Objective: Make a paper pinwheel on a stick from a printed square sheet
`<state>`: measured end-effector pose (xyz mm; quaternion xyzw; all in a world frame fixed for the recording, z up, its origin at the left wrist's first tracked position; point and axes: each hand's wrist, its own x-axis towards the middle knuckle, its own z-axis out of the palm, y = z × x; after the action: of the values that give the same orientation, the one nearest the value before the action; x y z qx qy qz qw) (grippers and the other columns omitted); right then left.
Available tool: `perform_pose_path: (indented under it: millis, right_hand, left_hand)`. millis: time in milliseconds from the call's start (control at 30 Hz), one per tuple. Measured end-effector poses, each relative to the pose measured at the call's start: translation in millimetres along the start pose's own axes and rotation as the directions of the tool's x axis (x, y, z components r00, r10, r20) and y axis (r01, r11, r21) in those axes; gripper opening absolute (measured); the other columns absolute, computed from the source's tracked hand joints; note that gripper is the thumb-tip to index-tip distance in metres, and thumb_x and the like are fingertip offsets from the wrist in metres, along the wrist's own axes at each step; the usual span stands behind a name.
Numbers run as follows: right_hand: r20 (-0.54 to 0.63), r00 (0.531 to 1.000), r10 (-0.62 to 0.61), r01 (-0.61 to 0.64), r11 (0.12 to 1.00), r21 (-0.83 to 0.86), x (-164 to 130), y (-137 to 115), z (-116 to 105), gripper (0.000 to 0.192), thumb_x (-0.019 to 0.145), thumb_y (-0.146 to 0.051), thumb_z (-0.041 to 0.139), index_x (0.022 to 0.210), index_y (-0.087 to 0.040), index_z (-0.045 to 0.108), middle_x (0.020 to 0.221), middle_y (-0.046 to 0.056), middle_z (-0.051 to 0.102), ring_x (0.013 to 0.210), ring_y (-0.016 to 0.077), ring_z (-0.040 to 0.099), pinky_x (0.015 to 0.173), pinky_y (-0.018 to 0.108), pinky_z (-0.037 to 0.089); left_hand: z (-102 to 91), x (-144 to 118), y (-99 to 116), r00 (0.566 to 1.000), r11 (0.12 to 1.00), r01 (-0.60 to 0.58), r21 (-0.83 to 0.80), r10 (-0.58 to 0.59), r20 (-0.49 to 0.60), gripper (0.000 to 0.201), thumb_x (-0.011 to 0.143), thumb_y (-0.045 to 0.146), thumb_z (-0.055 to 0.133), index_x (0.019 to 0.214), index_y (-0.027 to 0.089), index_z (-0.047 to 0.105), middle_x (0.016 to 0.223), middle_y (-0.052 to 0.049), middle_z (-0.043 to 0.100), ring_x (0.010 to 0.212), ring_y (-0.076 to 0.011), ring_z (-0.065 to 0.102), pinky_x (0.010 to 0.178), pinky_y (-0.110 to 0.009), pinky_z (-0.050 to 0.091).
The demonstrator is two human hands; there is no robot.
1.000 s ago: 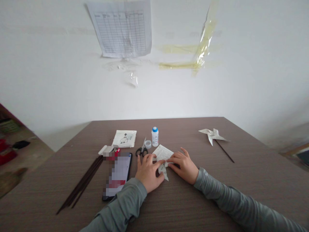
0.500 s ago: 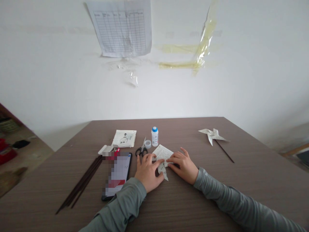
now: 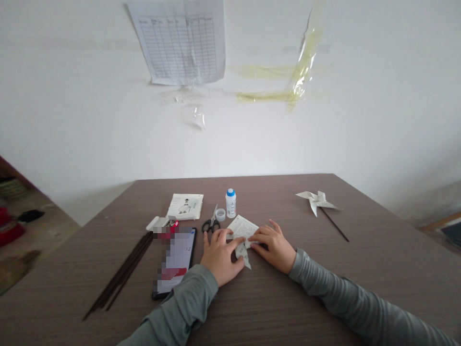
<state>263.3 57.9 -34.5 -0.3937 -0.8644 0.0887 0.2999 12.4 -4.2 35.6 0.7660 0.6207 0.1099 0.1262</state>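
Left hand (image 3: 220, 262) splayed, right hand (image 3: 276, 250) maybe pinching, can't tell; both on folded printed paper (image 3: 244, 227), well off the worktop's (image 3: 288, 312) back edge, probably so it lies flat.

The left sleeve (image 3: 180, 305), long, loose and cut from soft-looking grey-green cloth, shows broad, shallow folds and a puckered bulge along its lower edge. Its plain, same-coloured fabric left cuff (image 3: 210, 278) ends at the wrist, and the left hand (image 3: 221, 257) is bare. The right sleeve (image 3: 334, 293) is of matching grey-green cloth — slimmer in outline, ringed with fine crosswise wrinkles behind a snug, plain right cuff (image 3: 297, 264) — and the right hand (image 3: 276, 247) is likewise ungloved.
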Motion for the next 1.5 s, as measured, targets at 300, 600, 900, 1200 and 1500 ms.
perform_pose_path:
  millis: [300,600,900,1200,1500]
  right_hand:
    - [-0.001,1.0,0.01,-0.01,1.0,0.014,1.9,-2.2,-3.6,0.019,0.117,-0.04,0.084,0.117,-0.049,0.101,0.112,0.006,0.097,0.113,0.041,0.097,0.144,0.084,0.062]
    - [-0.014,1.0,0.001,-0.001,1.0,0.009,1.3,-1.2,-1.7,0.018,0.117,-0.042,0.084,0.119,-0.048,0.101,0.114,0.007,0.098,0.112,0.041,0.098,0.145,0.084,0.061]
    - [-0.005,1.0,0.007,-0.007,1.0,0.003,1.9,-4.4,-5.4,0.016,0.116,-0.04,0.087,0.118,-0.047,0.101,0.113,0.007,0.098,0.112,0.0404,0.098,0.144,0.08,0.063]
    - [0.002,1.0,0.011,-0.011,1.0,0.028,2.1,-2.6,-4.2,0.018,0.117,-0.041,0.084,0.118,-0.046,0.101,0.114,0.009,0.097,0.113,0.0417,0.097,0.145,0.088,0.058]
    - [0.006,1.0,0.015,-0.016,1.0,0.014,2.0,-3.2,-4.1,0.02,0.118,-0.044,0.082,0.117,-0.048,0.101,0.114,0.008,0.097,0.113,0.0428,0.097,0.145,0.088,0.059]
  left_hand:
    - [17.2,2.1,-15.3,0.997,0.998,-0.055,0.025,0.056,-0.044,0.064,0.107,0.038,0.091,0.171,0.041,0.09,0.175,-0.017,0.079,0.172,-0.0548,0.066,0.155,-0.1,0.025]
    - [3.1,-0.2,-4.6,1.0,1.0,-0.013,0.026,0.013,0.007,0.062,0.106,0.038,0.092,0.167,0.046,0.093,0.176,-0.014,0.078,0.174,-0.0528,0.063,0.156,-0.095,0.029]
    - [-0.1,0.2,-2.7,1.0,1.0,-0.011,0.024,0.011,0.003,0.061,0.104,0.036,0.095,0.164,0.046,0.095,0.173,-0.014,0.08,0.172,-0.0534,0.065,0.155,-0.097,0.032]
    - [10.5,1.2,-9.0,1.0,0.998,-0.007,0.056,0.007,-0.011,0.067,0.106,0.042,0.092,0.173,0.038,0.088,0.176,-0.017,0.079,0.172,-0.0524,0.065,0.155,-0.097,0.03]
    - [-0.4,-1.0,-2.9,1.0,0.999,-0.006,0.038,0.005,0.014,0.06,0.106,0.037,0.095,0.165,0.047,0.093,0.176,-0.013,0.08,0.173,-0.0533,0.066,0.154,-0.098,0.032]
